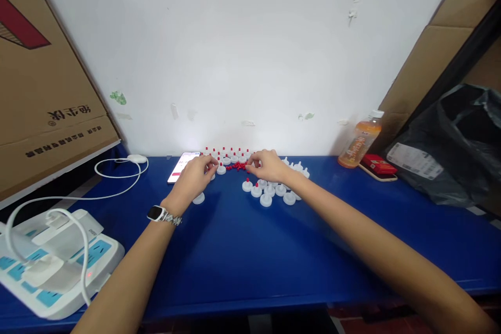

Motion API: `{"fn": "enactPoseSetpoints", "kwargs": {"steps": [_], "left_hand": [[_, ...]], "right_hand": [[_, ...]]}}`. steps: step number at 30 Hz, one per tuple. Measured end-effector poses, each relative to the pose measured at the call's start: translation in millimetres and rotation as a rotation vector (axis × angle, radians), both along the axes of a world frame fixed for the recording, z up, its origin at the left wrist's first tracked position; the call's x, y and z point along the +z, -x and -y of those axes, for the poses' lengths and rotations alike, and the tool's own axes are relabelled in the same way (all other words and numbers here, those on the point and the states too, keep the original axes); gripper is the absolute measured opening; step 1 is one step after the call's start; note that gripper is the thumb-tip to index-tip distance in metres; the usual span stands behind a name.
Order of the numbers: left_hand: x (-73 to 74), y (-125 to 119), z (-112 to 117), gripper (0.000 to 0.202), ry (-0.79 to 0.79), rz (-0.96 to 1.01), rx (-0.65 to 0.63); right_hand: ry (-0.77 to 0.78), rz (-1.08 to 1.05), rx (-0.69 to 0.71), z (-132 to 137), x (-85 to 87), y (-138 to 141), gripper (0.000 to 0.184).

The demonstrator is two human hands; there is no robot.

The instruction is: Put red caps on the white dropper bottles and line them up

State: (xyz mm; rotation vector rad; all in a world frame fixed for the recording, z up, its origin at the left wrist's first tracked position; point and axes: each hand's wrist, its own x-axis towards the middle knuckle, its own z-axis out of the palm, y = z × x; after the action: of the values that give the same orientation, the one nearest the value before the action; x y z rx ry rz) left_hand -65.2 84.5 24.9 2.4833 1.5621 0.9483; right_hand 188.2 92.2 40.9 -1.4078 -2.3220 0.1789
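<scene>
My left hand [198, 171], with a watch on its wrist, has thumb and forefinger pinched together. Its fingertips are right beside a white nozzle cap [221, 169] with a red tip; whether they grip anything is too small to tell. My right hand [268, 165] is closed in a pinch at the edge of a heap of small red tips [238, 166]; what lies between its fingers is hidden. Below it stand white nozzle caps [266, 200], most bare, two with red tips. Under my left hand lies one more white cap [198, 199].
Red-tipped caps [234, 158] stand in rows by the wall. A lit phone [181, 167] lies left of them. A power strip [90, 261] with white cables is front left. At right are an orange drink bottle [360, 142], a red box [379, 164] and a black bag [442, 146].
</scene>
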Motion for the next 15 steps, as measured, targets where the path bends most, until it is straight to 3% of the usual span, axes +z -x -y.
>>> {"fn": "enactPoseSetpoints", "kwargs": {"steps": [6,15], "left_hand": [[-13.8,-13.4,20.4,0.02,0.108,0.057,-0.208],[-13.3,-11.8,34.0,0.018,0.097,0.077,-0.229]], "right_hand": [[-0.016,0.044,0.098,25.2,-7.8,9.6,0.019],[-0.045,-0.102,-0.017,52.4,-10.4,-16.7,0.012]]}}
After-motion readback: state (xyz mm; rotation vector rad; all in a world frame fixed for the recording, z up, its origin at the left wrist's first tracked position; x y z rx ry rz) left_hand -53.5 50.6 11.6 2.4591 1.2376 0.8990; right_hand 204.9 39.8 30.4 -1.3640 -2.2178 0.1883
